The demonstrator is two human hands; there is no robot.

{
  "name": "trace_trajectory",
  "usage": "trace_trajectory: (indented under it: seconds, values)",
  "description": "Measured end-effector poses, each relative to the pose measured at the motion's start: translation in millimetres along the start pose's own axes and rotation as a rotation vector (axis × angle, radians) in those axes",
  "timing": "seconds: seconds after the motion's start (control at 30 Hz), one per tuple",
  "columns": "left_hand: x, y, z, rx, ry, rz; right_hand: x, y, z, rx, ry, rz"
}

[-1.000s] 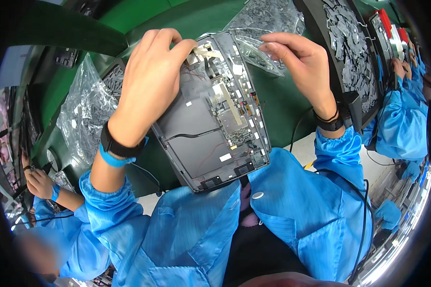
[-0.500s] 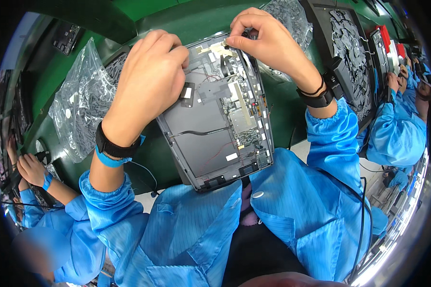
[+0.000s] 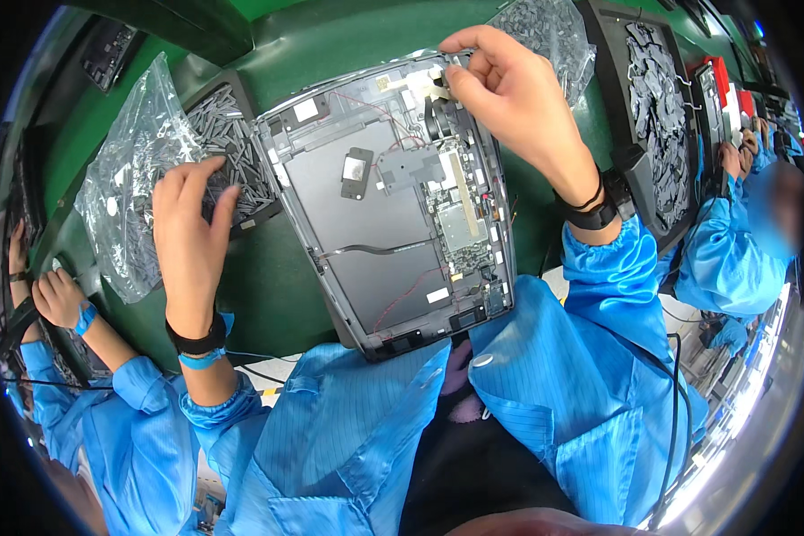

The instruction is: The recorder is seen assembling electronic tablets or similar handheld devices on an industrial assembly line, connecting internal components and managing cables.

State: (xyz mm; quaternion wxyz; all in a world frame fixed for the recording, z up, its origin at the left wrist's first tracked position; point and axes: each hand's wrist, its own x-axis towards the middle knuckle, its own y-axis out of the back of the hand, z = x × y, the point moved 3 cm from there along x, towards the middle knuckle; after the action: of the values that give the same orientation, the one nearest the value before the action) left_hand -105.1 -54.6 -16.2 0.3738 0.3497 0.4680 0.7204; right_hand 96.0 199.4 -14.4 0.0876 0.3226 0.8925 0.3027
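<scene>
An open grey laptop chassis [image 3: 366, 232] with a circuit board and thin wires lies on the green mat, its near end against my chest. My right hand [image 3: 509, 98] is at the chassis's far edge, thumb and forefinger pinched on a small pale piece [image 3: 451, 73] there. My left hand [image 3: 192, 237] is off to the left with its fingers spread. Its fingertips rest on a black tray of small dark parts [image 3: 232, 134], and I see nothing held in it.
A crinkled clear plastic bag [image 3: 121, 196] lies left of the tray, another bag [image 3: 558, 36] at the far right. A second tray of dark parts [image 3: 657, 116] stands to the right. Co-workers in blue sleeves work at the right [image 3: 732, 250] and left [image 3: 58, 299]. A cable [image 3: 672, 402] hangs near my right side.
My left hand has come off the chassis and moved left onto the tray of small parts, uncovering the chassis. My right hand stays pinched at the far edge.
</scene>
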Motion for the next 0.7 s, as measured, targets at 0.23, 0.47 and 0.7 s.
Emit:
trace_trajectory:
  seconds: [0.23, 0.47, 0.7]
  values:
    - [3, -3, 6, -0.004, -0.022, -0.027, -1, 10, -3, -0.104, 0.164, 0.103]
    - [3, -7, 1, -0.088, -0.022, -0.01, 0, 14, -19, -0.466, 0.472, 0.022]
    - [4, 2, 12, -0.178, -0.026, 0.156, 13, 6, -34, -0.764, 0.654, -0.076]
